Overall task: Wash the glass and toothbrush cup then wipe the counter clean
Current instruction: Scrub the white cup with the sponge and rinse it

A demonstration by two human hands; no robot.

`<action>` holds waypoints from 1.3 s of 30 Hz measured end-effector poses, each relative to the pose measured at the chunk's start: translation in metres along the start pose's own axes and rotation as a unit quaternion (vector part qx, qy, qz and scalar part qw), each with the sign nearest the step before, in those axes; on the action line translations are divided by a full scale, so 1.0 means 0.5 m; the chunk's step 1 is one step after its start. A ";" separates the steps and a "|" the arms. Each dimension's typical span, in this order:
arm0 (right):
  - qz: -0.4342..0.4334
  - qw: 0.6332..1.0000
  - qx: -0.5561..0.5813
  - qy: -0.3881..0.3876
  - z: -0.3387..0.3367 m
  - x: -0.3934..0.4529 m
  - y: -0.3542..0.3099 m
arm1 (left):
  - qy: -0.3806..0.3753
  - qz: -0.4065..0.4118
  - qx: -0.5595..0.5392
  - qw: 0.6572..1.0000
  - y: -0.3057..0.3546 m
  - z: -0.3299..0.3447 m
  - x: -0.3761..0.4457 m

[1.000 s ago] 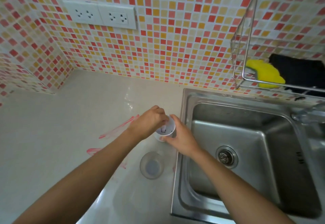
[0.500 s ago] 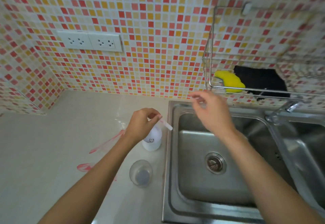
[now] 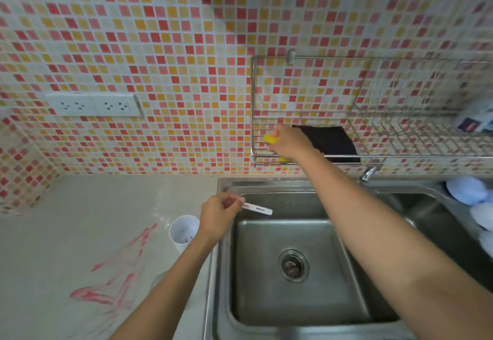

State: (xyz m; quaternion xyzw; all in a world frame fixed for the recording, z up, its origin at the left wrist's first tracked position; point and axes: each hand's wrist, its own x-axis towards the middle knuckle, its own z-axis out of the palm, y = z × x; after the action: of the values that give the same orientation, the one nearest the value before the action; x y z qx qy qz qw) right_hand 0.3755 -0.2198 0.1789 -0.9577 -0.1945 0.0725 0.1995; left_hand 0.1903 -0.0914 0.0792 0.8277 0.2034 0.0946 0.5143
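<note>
Left hand (image 3: 218, 215) pinched around a white toothbrush (image 3: 256, 208), held level over the sink (image 3: 293, 299) rim, head pointing right. Right hand (image 3: 289, 141) reaching into the wall rack (image 3: 400, 156), fingers closing on a yellow sponge (image 3: 270, 139) beside a black cloth (image 3: 330, 141). White cup (image 3: 183, 231) upright on the counter (image 3: 66, 219), just left of and below the left hand, ungripped. Red smears (image 3: 106, 289) on counter. Glass mostly hidden behind left forearm.

white toothbrush cup (image 3: 184, 230) upright on counter (image 3: 80, 219) beside sink, red smears (image 3: 117, 275) nearby
</note>
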 end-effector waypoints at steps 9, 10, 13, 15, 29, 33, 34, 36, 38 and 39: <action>-0.096 0.916 0.315 0.231 -0.034 -0.078 0.052 | 0.038 -0.109 -0.183 0.976 0.049 0.102 -0.014; -0.109 0.905 0.321 0.258 -0.034 -0.107 0.070 | 0.042 -0.110 -0.192 0.974 0.052 0.114 -0.016; -0.142 0.905 0.306 0.258 0.006 -0.195 0.138 | 0.058 -0.104 -0.211 0.970 0.067 0.156 -0.019; -0.160 0.925 0.249 0.238 0.057 -0.229 0.189 | 0.061 -0.092 -0.212 0.971 0.083 0.188 -0.020; -0.102 0.953 0.125 0.255 0.140 -0.254 0.334 | 0.087 -0.006 -0.122 0.989 0.155 0.340 -0.032; -0.144 0.952 0.128 0.238 0.142 -0.264 0.339 | 0.095 -0.025 -0.117 0.988 0.159 0.361 -0.035; -0.143 0.952 0.131 0.237 0.143 -0.264 0.344 | 0.094 -0.029 -0.115 0.989 0.160 0.364 -0.037; -0.098 0.951 0.161 0.244 0.140 -0.254 0.355 | 0.099 -0.034 -0.107 0.989 0.163 0.368 -0.039; -0.098 0.953 0.158 0.238 0.142 -0.254 0.357 | 0.109 -0.035 -0.088 0.990 0.163 0.368 -0.041; -0.123 0.956 0.142 0.227 0.146 -0.258 0.356 | 0.111 -0.033 -0.083 0.990 0.163 0.366 -0.043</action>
State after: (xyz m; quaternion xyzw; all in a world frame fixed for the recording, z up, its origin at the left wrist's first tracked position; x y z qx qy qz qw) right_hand 0.3032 -0.3960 0.0475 -0.8793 -0.2482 -0.1453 0.3797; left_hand 0.2574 -0.2808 0.0699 0.7596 0.2781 0.1855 0.5579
